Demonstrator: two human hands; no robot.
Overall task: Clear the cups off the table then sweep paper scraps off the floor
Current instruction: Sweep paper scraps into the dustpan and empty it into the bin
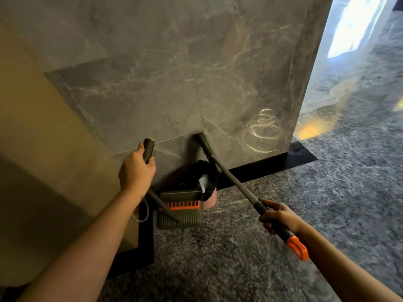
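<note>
My left hand (136, 171) grips the dark top of a long handle (149, 149). That handle slants down to an olive-green dustpan (180, 211) with an orange comb, standing on the floor at the foot of the wall. In my right hand (278, 216) is a second long pole (237, 188) with an orange end cap (297, 247). This pole rises up and left to the marble wall; I cannot make out its head. No cups or loose paper scraps are in view.
A pink bin (210, 198) lined with a black bag (200, 171) stands against the grey marble wall (174, 83), just behind the dustpan, with something white inside. A beige wall (32, 127) closes the left side. Speckled dark floor (327, 182) extends right toward a bright opening.
</note>
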